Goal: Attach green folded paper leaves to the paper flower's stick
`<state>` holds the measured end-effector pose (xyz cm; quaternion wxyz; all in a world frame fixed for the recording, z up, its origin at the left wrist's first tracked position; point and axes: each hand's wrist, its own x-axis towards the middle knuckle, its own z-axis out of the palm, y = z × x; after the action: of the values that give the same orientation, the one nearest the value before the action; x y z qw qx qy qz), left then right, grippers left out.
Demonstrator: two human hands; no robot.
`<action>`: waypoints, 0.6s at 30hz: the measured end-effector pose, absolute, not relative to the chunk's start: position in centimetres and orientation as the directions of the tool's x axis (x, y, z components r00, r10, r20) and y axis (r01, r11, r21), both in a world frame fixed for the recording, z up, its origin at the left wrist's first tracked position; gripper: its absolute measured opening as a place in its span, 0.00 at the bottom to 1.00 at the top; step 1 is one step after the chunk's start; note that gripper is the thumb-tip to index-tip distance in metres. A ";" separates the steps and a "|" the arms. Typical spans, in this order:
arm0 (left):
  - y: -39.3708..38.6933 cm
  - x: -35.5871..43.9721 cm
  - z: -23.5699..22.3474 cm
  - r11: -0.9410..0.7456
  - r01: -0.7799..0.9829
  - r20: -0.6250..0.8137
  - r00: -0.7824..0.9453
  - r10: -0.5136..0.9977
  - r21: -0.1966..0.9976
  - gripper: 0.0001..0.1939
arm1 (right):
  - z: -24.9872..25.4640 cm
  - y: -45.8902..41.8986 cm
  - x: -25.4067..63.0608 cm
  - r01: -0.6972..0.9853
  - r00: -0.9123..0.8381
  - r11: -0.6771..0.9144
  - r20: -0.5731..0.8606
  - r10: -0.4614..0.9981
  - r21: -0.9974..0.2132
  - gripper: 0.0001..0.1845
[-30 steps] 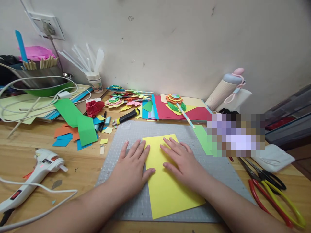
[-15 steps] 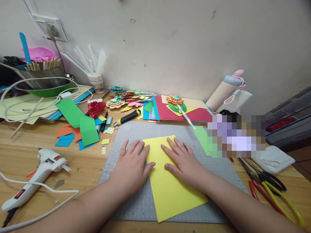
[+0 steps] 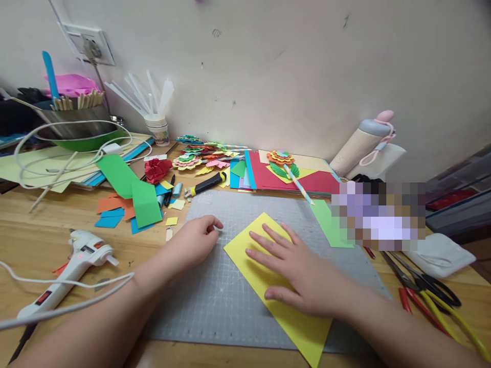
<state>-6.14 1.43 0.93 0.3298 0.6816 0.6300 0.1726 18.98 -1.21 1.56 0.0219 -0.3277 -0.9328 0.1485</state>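
A yellow sheet of paper [image 3: 284, 301] lies turned at a slant on the grey cutting mat [image 3: 215, 301]. My right hand [image 3: 295, 266] rests over it with fingers spread; its thumb reaches the sheet's left edge. To the left of the paper, apart from it, my left hand [image 3: 199, 237] is above the mat. Its fingers are curled in toward the thumb, and I see nothing held in them.
A white glue gun [image 3: 65, 276] with its cord lies at left. Green paper strips [image 3: 143, 204], a utility knife [image 3: 207, 184] and paper flowers [image 3: 187, 161] sit behind. Scissors [image 3: 425, 283] and pliers [image 3: 441, 317] lie at right. A bottle [image 3: 356, 145] leans against the wall.
The yellow sheet has turned counterclockwise, its near end swinging right. My left hand has come off the paper to the left and curled its fingers. My right hand stays spread on the sheet.
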 end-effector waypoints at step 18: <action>1.2 -6.3 2.7 0.409 0.495 -0.598 0.319 0.735 0.767 0.18 | -0.3 -3.6 17.3 0.640 -0.764 0.694 -0.181 0.619 -0.331 0.37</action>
<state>-6.26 1.22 2.71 0.6113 0.5346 0.5752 0.0981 17.32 -3.59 -0.32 -0.0274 -0.3421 -0.9198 0.1902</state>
